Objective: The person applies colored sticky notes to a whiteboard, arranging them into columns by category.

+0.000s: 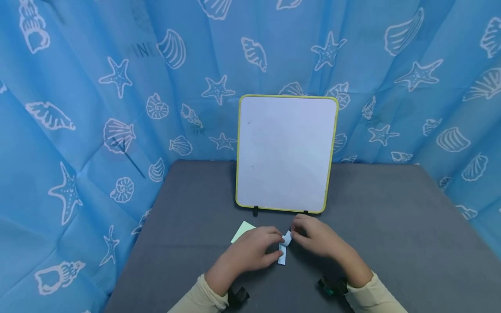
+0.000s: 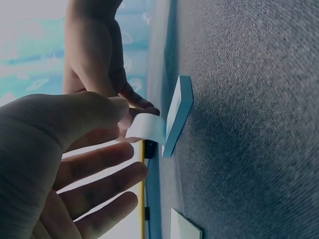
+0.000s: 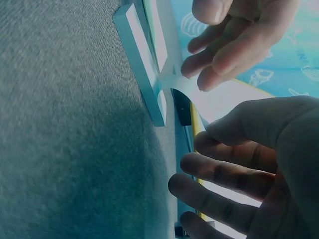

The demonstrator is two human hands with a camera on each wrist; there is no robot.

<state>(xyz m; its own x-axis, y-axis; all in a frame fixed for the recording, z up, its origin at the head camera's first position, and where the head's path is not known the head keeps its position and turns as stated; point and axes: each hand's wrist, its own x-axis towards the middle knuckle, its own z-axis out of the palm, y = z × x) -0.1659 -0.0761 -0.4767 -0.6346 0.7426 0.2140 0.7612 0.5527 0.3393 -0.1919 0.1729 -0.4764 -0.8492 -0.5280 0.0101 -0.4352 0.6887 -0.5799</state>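
Note:
A small, narrow pad of light-blue sticky notes [image 2: 180, 109] lies on the grey cloth. Its top sheet [image 2: 146, 127] is lifted and curls away from the pad, still joined at one end. My right hand [image 1: 316, 237] pinches the raised end between thumb and index finger, its other fingers spread loosely. On the other side, my left hand [image 1: 254, 248] hovers close, with its fingers extended and parted. Its fingertips are beside the curled sheet; whether they touch it is hard to tell. A pale green paper piece [image 1: 242, 230] lies partly hidden behind the left hand.
Behind the hands a whiteboard [image 1: 285, 152] with a yellow frame stands upright on small black feet [image 1: 255, 211]. The grey cloth-covered table [image 1: 391, 226] spreads around it. A blue curtain [image 1: 219, 117] with white shells and starfish hangs along the back and sides.

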